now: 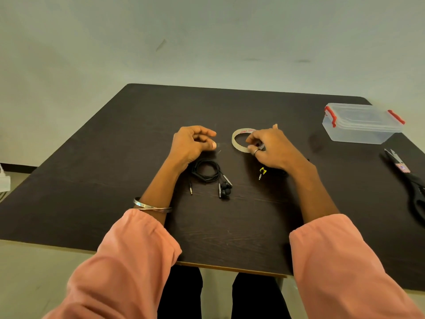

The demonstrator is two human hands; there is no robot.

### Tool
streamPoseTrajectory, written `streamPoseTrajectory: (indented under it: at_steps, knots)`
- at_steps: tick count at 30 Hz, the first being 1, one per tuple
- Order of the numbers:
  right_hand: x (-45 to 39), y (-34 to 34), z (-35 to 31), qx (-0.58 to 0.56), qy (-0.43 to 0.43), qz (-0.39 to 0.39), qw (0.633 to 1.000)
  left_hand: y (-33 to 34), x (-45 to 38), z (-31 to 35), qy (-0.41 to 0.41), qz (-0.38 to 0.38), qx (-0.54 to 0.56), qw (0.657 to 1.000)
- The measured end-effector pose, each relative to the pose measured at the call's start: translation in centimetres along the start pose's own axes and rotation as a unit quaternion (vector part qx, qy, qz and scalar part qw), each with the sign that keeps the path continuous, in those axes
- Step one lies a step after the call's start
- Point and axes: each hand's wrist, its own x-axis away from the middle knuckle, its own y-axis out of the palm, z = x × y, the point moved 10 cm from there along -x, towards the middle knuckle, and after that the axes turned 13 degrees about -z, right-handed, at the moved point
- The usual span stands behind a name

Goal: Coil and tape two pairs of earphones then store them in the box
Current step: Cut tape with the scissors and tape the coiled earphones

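Note:
A coiled pair of black earphones [208, 173] lies on the dark table [115, 157], its plug and earbuds pointing toward me. My left hand [192, 143] hovers just above and behind the coil with loosely curled fingers, holding nothing. My right hand [269, 147] rests on the near right side of a thin roll of clear tape [236, 140] and pinches at its edge. A second earphone is mostly hidden under my right wrist; only its yellow-marked plug [261, 172] shows. The clear box [362, 123] with red clips stands shut at the far right.
Black scissors [411, 180] lie near the table's right edge, in front of the box. A wall runs behind the table. My pink sleeves cross the near edge of the table.

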Motion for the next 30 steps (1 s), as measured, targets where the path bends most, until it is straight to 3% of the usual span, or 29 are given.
streamPoseTrajectory:
  at_steps: [3, 13, 19, 25, 28, 30]
  knots:
    - [-0.5, 0.8, -0.9, 0.083, -0.002, -0.014, 0.996, -0.1, 0.0, -0.1, -0.001, -0.005, 0.003, 1.000]
    - [1.2, 0.3, -0.1, 0.116, 0.026, 0.022, 0.993, 1.2, 0.7, 0.7, -0.002, -0.031, -0.099, 0.995]
    - [6.6, -3.3, 1.6, -0.003, 0.060, 0.170, 0.984, 2.0, 0.4, 1.2, -0.025, -0.042, -0.144, 0.988]
    - [17.5, -5.2, 9.1, -0.097, 0.247, 0.308, 0.914, 4.2, 0.8, 2.8, -0.030, -0.052, -0.156, 0.986]
    - [22.9, -5.7, 11.9, -0.046, 0.380, 0.323, 0.865, 4.8, 0.9, 3.6, -0.034, -0.060, -0.165, 0.984]
    - [25.4, -5.3, 13.6, -0.006, 0.470, 0.282, 0.837, 4.9, 1.1, 4.0, -0.031, -0.059, -0.169, 0.983]
